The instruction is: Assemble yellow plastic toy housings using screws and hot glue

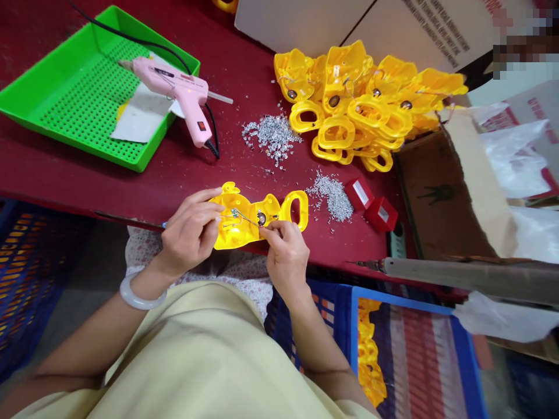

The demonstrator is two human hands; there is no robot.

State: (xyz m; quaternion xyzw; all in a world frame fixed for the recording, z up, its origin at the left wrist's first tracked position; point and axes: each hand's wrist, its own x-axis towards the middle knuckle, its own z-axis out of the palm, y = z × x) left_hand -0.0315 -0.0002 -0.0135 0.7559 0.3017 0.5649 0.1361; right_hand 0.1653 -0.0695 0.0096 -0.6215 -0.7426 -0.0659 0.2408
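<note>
From the head camera, the left hand (190, 233) is curled around the left end of a yellow part (244, 224), holding it at the near edge of the red table (65, 169). The right hand (286, 253) pinches a thin metal wire (240, 216) lying across that part, its other fingers folded in. Beyond lie two heaps of metal bits (273, 134), two red boxes (381, 214), a pile of yellow parts (362, 99), and a pink glue gun (179, 90) resting on a green tray (82, 93).
</note>
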